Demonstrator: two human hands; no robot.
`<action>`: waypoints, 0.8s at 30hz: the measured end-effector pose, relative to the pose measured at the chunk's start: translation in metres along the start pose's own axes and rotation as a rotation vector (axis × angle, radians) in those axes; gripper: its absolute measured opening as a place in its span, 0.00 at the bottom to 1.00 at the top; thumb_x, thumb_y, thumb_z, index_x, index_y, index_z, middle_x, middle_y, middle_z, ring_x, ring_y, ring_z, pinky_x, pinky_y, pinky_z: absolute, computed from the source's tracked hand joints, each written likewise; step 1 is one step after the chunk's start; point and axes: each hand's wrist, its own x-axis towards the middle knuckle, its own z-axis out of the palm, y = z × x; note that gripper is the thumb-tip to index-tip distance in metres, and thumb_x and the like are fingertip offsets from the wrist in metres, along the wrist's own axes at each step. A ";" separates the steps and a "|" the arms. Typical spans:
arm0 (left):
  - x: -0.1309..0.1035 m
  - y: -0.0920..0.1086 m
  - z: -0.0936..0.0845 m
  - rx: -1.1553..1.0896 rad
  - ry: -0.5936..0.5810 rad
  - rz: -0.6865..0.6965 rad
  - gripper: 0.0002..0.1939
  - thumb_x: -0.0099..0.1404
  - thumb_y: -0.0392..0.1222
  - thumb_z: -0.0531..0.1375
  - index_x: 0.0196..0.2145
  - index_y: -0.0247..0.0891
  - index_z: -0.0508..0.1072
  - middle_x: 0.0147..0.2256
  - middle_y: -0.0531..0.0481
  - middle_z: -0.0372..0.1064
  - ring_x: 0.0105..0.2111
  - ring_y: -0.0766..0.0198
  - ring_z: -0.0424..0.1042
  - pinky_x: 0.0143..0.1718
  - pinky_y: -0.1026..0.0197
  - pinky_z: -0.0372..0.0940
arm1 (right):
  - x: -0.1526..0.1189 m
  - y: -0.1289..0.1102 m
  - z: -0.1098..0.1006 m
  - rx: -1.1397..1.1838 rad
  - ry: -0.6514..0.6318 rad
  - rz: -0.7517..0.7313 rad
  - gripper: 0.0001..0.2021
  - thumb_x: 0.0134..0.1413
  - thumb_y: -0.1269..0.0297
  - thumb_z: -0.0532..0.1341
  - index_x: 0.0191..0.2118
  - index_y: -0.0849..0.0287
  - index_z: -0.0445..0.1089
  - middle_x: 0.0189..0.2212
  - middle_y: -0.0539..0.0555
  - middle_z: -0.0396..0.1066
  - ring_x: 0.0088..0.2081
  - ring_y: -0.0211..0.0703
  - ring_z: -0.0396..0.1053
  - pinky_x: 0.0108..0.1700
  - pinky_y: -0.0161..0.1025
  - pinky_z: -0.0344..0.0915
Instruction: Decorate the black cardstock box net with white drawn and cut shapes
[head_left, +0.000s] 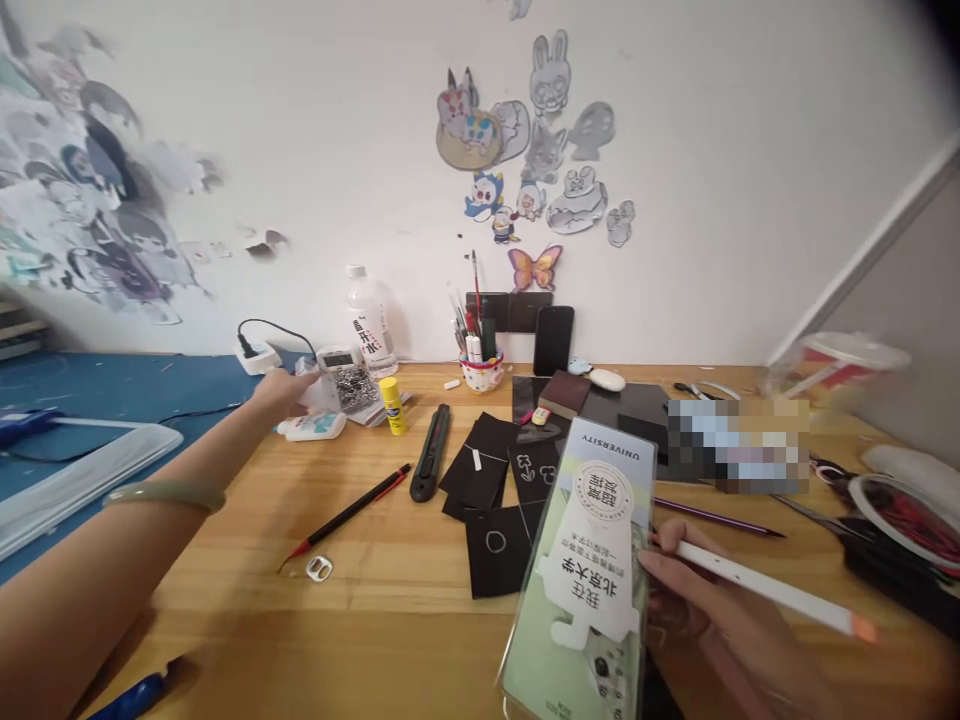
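Left hand [289, 388] extended far across the desk [375, 600], arm outstretched, a green bangle [166, 494] on the wrist; fingers reach the small digital timer [337, 358] at the back left, touching or just short of it, which cannot be told; whether the fingers are spread or closed is not clear at this size. Right hand [720, 620] low at the near right edge, fingers closed on a white stylus [772, 590] that runs out to the right with an orange tip; the same hand props up a clear packet [585, 570] with a printed card inside, tilted back and standing on the desk near the front centre. Beside the timer: a bag of small metal pieces [354, 385], a white tube [313, 427] lying flat, a yellow glue stick [392, 405] upright, a clear bottle [369, 320] against the wall; a charger with black cable [259, 352] just left of the hand. Mid-desk: a black utility knife [430, 453], a red-and-black pencil [349, 515] lying diagonally, a metal ring-pull [319, 568] near its tip; black paper squares [495, 490] overlapping, some with white drawn marks. At the back: a pen cup [481, 372], a phone [553, 340] leaning on the wall; a purple pencil [712, 518] lies behind the stylus; blue cutting mat [112, 390] at left.
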 end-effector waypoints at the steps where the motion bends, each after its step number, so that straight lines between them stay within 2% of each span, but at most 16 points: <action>1: -0.002 0.002 -0.004 0.079 0.019 0.034 0.23 0.59 0.47 0.60 0.51 0.39 0.62 0.52 0.41 0.59 0.53 0.44 0.58 0.48 0.39 0.59 | -0.001 -0.001 0.000 -0.009 -0.002 -0.010 0.13 0.44 0.63 0.67 0.26 0.55 0.59 0.22 0.43 0.65 0.25 0.33 0.63 0.27 0.30 0.65; 3: -0.011 0.008 -0.011 0.211 0.071 0.148 0.31 0.52 0.48 0.65 0.52 0.41 0.61 0.57 0.38 0.53 0.58 0.32 0.43 0.52 0.32 0.47 | -0.003 -0.004 0.000 -0.031 -0.003 -0.029 0.13 0.45 0.62 0.66 0.25 0.55 0.58 0.22 0.42 0.64 0.24 0.32 0.63 0.26 0.28 0.64; 4: -0.019 0.011 -0.013 0.246 0.091 0.222 0.33 0.51 0.49 0.65 0.53 0.43 0.59 0.59 0.40 0.49 0.59 0.31 0.37 0.54 0.31 0.42 | -0.004 -0.005 0.000 -0.041 0.007 -0.048 0.13 0.45 0.62 0.66 0.25 0.55 0.58 0.22 0.42 0.64 0.25 0.32 0.63 0.27 0.28 0.64; 5: -0.030 0.014 -0.013 0.264 0.094 0.299 0.33 0.52 0.49 0.64 0.53 0.43 0.59 0.60 0.42 0.46 0.59 0.32 0.37 0.55 0.32 0.38 | -0.005 -0.006 -0.001 -0.049 0.021 -0.070 0.13 0.45 0.62 0.66 0.26 0.55 0.58 0.23 0.42 0.64 0.25 0.32 0.63 0.27 0.28 0.64; 6: -0.043 0.016 -0.013 0.267 0.077 0.377 0.29 0.55 0.48 0.62 0.53 0.44 0.58 0.60 0.44 0.47 0.59 0.34 0.41 0.57 0.35 0.38 | -0.005 -0.007 -0.001 -0.055 0.034 -0.090 0.13 0.45 0.62 0.66 0.26 0.55 0.58 0.23 0.42 0.64 0.26 0.32 0.63 0.28 0.29 0.64; 8: -0.077 0.018 -0.007 0.246 -0.020 0.515 0.22 0.58 0.48 0.58 0.50 0.45 0.62 0.55 0.48 0.57 0.56 0.41 0.52 0.57 0.42 0.45 | -0.005 -0.007 -0.002 -0.065 0.049 -0.121 0.14 0.44 0.62 0.67 0.25 0.56 0.58 0.24 0.42 0.65 0.26 0.32 0.64 0.30 0.29 0.65; 10: -0.121 0.016 0.004 0.221 -0.202 0.609 0.15 0.58 0.51 0.57 0.42 0.44 0.68 0.44 0.49 0.68 0.48 0.46 0.64 0.52 0.48 0.56 | -0.004 -0.008 -0.003 -0.076 0.060 -0.147 0.15 0.42 0.61 0.67 0.24 0.56 0.58 0.25 0.43 0.66 0.27 0.33 0.65 0.30 0.30 0.66; 12: -0.168 0.012 0.017 0.201 -0.399 0.664 0.11 0.57 0.50 0.58 0.35 0.43 0.72 0.39 0.52 0.71 0.42 0.52 0.69 0.46 0.54 0.62 | -0.003 -0.008 -0.003 -0.101 0.077 -0.182 0.15 0.42 0.60 0.67 0.24 0.56 0.58 0.27 0.43 0.67 0.27 0.33 0.66 0.31 0.31 0.67; 13: -0.190 0.010 0.024 0.193 -0.498 0.680 0.11 0.57 0.50 0.58 0.36 0.44 0.72 0.40 0.52 0.70 0.40 0.55 0.69 0.42 0.56 0.64 | -0.003 -0.009 -0.003 -0.120 0.084 -0.203 0.15 0.42 0.60 0.67 0.24 0.56 0.58 0.26 0.43 0.67 0.27 0.33 0.66 0.31 0.31 0.68; 14: -0.211 0.008 0.031 0.174 -0.683 0.672 0.13 0.60 0.50 0.56 0.40 0.45 0.71 0.42 0.51 0.70 0.41 0.56 0.69 0.39 0.57 0.65 | -0.003 -0.009 -0.002 -0.141 0.088 -0.222 0.15 0.41 0.60 0.67 0.24 0.56 0.59 0.26 0.43 0.67 0.27 0.33 0.66 0.31 0.31 0.68; 15: -0.229 0.006 0.038 0.158 -0.809 0.627 0.15 0.60 0.51 0.56 0.44 0.46 0.69 0.43 0.50 0.69 0.42 0.57 0.68 0.39 0.57 0.65 | -0.004 -0.010 -0.002 -0.160 0.087 -0.241 0.15 0.41 0.60 0.68 0.24 0.56 0.59 0.24 0.43 0.67 0.26 0.34 0.66 0.31 0.32 0.69; 18: -0.264 0.002 0.059 0.098 -0.965 0.517 0.26 0.56 0.50 0.60 0.52 0.45 0.63 0.46 0.46 0.67 0.45 0.55 0.66 0.46 0.54 0.62 | -0.007 -0.012 -0.002 -0.180 0.077 -0.284 0.15 0.41 0.60 0.68 0.24 0.56 0.59 0.22 0.43 0.66 0.26 0.34 0.67 0.30 0.31 0.70; 21: -0.276 0.002 0.075 -0.167 -1.193 0.355 0.30 0.55 0.44 0.63 0.54 0.43 0.59 0.47 0.45 0.66 0.46 0.55 0.66 0.44 0.55 0.63 | -0.008 -0.014 -0.004 -0.125 0.082 -0.299 0.14 0.42 0.60 0.68 0.25 0.56 0.60 0.24 0.43 0.67 0.27 0.33 0.67 0.31 0.30 0.70; 24: -0.277 0.004 0.080 -0.389 -1.388 0.080 0.23 0.59 0.43 0.60 0.50 0.36 0.64 0.44 0.41 0.69 0.41 0.56 0.70 0.41 0.57 0.65 | -0.009 -0.016 -0.004 -0.025 0.088 -0.287 0.14 0.40 0.61 0.69 0.26 0.55 0.60 0.23 0.42 0.67 0.27 0.32 0.66 0.30 0.29 0.69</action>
